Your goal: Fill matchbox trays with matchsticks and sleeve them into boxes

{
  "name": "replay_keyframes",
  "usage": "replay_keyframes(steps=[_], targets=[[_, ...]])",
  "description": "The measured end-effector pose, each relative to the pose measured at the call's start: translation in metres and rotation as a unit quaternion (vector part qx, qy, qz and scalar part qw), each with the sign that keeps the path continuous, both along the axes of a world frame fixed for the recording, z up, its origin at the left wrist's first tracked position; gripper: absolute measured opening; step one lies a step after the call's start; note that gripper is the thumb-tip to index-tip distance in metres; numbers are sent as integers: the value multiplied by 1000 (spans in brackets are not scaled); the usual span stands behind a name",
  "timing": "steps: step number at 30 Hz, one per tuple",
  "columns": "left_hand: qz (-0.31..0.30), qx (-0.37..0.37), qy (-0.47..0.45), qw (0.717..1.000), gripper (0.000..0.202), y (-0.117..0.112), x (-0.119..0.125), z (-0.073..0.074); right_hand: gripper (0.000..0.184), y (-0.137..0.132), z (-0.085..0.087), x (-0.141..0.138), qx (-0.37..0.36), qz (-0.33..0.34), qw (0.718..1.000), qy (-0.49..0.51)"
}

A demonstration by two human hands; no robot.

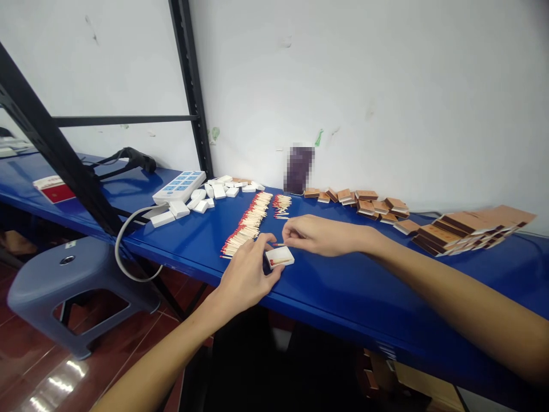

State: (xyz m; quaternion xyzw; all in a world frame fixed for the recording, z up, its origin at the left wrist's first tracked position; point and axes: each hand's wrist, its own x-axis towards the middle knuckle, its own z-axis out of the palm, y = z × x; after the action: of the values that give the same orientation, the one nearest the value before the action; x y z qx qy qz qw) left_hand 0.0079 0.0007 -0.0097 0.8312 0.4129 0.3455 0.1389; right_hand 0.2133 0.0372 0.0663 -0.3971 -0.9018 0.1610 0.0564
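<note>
The blue surface (pixel 330 280) looks like painted metal, smooth with a soft gloss. The matches (pixel 246 226) have pale, bare wooden sticks and red heads. The small tray (pixel 288 255) appears to be smooth white card, matt, as do the loose trays (pixel 219 191). The boxes (pixel 366 207) look like brown printed card with dark striking strips. The stool (pixel 38 274) is smooth blue-grey plastic with a dull sheen; the power strip (pixel 171 194) is smooth white plastic. The rack post (pixel 187 74) is black metal. Red floor tiles (pixel 146 343) shine; the white wall (pixel 364 86) is matt and scuffed.
</note>
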Motion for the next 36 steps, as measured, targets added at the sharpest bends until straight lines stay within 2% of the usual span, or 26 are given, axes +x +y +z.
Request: replay_keyframes(steps=[3,7,9,11,15,18,21,26,31,33,36], targets=[[-12,-6,-4,1000,38,-1,0,1,15,-9,-1,-6,-20,38,999,0],[-23,27,10,999,24,0,-1,-1,24,-7,2,-5,-49,30,998,-3],[-26,40,11,999,17,1,0,-3,27,4,1,1,-42,10,999,3],[-29,46,11,998,9,2,0,-5,24,20,-5,10,7,-24,1000,10],[-38,64,19,997,9,2,-1,-7,18,60,-31,21,123,-106,987,-12],[-46,73,28,996,12,2,-2,-7,15,80,-46,22,134,-115,984,-14],[-52,79,31,995,12,2,-3,-7,11,88,-50,20,129,-112,985,-15],[-42,71,30,996,23,1,-2,-4,16,83,-44,20,93,-91,991,-28],[-5,22,-5,1000,62,-1,-1,-3,21,53,-20,21,30,-39,998,-37],[1,6,-17,1000,65,0,-1,-5,24,36,-7,18,7,-20,999,-26],[8,12,-19,1000,58,0,-1,-6,23,13,7,8,-28,4,999,-24]])
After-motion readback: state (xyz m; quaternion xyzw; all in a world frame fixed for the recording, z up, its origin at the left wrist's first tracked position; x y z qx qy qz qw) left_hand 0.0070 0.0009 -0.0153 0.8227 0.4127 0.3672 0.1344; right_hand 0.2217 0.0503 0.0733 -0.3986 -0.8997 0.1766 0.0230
